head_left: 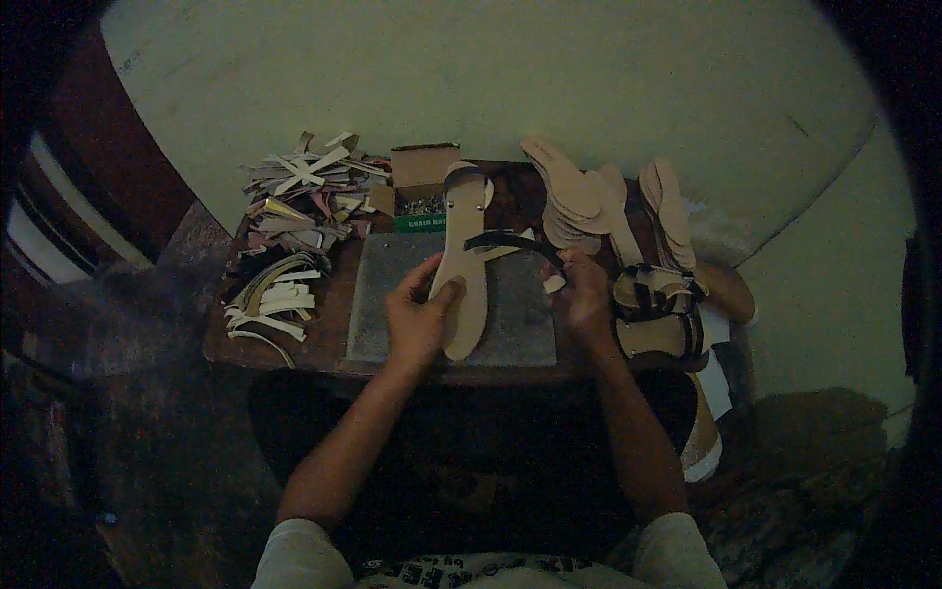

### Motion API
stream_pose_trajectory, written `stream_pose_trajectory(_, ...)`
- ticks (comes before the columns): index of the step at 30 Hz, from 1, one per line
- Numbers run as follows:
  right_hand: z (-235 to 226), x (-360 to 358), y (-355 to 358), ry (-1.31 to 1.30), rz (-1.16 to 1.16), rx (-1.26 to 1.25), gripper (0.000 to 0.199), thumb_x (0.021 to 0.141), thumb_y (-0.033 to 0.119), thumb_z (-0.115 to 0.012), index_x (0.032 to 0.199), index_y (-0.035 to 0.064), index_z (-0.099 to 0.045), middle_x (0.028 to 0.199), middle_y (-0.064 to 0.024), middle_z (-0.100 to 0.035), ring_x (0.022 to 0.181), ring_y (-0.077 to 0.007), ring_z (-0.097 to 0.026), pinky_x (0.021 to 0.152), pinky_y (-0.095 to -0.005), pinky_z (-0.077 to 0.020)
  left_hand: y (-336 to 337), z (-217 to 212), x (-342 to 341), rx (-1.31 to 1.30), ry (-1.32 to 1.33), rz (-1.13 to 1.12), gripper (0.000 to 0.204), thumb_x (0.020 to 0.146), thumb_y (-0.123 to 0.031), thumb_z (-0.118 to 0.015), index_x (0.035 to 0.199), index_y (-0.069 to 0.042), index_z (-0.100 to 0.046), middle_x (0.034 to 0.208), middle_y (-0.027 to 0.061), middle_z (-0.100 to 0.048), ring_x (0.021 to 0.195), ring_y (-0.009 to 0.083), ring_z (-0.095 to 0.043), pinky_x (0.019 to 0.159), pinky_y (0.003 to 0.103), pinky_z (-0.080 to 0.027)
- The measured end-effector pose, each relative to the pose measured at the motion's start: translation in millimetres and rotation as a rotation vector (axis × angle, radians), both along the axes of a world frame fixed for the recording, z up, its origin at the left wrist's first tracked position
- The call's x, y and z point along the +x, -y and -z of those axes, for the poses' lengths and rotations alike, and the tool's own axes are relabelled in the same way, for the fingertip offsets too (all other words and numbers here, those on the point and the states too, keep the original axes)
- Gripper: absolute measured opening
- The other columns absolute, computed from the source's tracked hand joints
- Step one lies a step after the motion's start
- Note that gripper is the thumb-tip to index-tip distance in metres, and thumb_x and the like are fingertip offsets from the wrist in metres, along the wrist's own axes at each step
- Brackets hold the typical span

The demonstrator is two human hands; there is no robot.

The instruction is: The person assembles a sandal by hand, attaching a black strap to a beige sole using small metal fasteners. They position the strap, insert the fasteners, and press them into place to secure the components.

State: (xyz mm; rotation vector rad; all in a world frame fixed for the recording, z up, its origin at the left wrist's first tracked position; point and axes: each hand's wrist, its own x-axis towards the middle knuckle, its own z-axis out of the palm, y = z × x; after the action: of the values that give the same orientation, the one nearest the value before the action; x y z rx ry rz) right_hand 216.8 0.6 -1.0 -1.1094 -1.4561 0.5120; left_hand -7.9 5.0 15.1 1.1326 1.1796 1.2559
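Observation:
My left hand [417, 309] grips a beige sandal sole [464, 285] near its lower part, the thumb lying on its upper face. The sole stands lengthwise over a grey slab [383, 294]. At its far end a dark strap loop [471, 175] is fixed, with two shiny studs beside it. A black strap [515, 240] reaches from the sole's middle toward the right. My right hand [584, 304] is closed around that strap's far end, where a pale tip shows by the fingers. A pale strip lies under the strap.
Piled strap strips [294, 211] cover the table's left side. An open carton [422, 211] of small metal pieces stands behind the slab. Stacked beige soles [564, 191] and more soles [667, 211] lie at right, with strapped sandals [659, 336] nearer. A wall rises behind the table.

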Motion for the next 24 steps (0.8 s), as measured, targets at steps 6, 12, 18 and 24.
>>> stream_pose_trajectory(6, -24, -30, 18, -0.111, -0.105, -0.278, 0.021, 0.096, 0.023, -0.056, 0.092, 0.0033, -0.063, 0.079, -0.0033, -0.064, 0.068, -0.0091, -0.055, 0.061, -0.0269, -0.0445, -6, 7, 3, -0.116, 0.293, 0.113, 0.065, 0.081, -0.005, -0.075, 0.136, 0.004, -0.042, 0.111, 0.0161, -0.067, 0.096, 0.0198, -0.066, 0.081, 0.031, -0.054)
stream_pose_trajectory(12, -33, -31, 19, 0.026, 0.014, -0.343, 0.018, 0.092, 0.021, -0.066, 0.094, 0.0027, -0.068, 0.078, -0.0033, -0.065, 0.069, -0.0088, -0.056, 0.063, -0.0268, -0.0454, -2, 2, 3, -0.15, 0.319, 0.082, 0.076, 0.081, -0.006, -0.076, 0.144, -0.002, -0.034, 0.115, 0.0159, -0.065, 0.099, 0.0221, -0.065, 0.084, 0.034, -0.055)
stream_pose_trajectory(18, -30, -26, 17, 0.058, 0.054, -0.218, 0.021, 0.089, 0.024, -0.07, 0.092, 0.0033, -0.07, 0.077, -0.0035, -0.064, 0.067, -0.0099, -0.056, 0.062, -0.0273, -0.0442, -4, 8, 2, -0.169, 0.276, 0.097, 0.07, 0.082, -0.006, -0.075, 0.142, 0.0, -0.038, 0.116, 0.0155, -0.064, 0.098, 0.0218, -0.066, 0.083, 0.033, -0.055)
stream_pose_trajectory(24, -32, -27, 16, 0.109, 0.079, -0.321, 0.025, 0.085, 0.023, -0.075, 0.1, 0.0033, -0.071, 0.084, -0.0021, -0.067, 0.072, -0.0085, -0.055, 0.064, -0.025, -0.0449, -3, 7, 2, -0.241, 0.325, 0.158, 0.051, 0.085, -0.005, -0.072, 0.131, 0.004, -0.051, 0.116, 0.015, -0.065, 0.098, 0.0189, -0.066, 0.082, 0.029, -0.054)
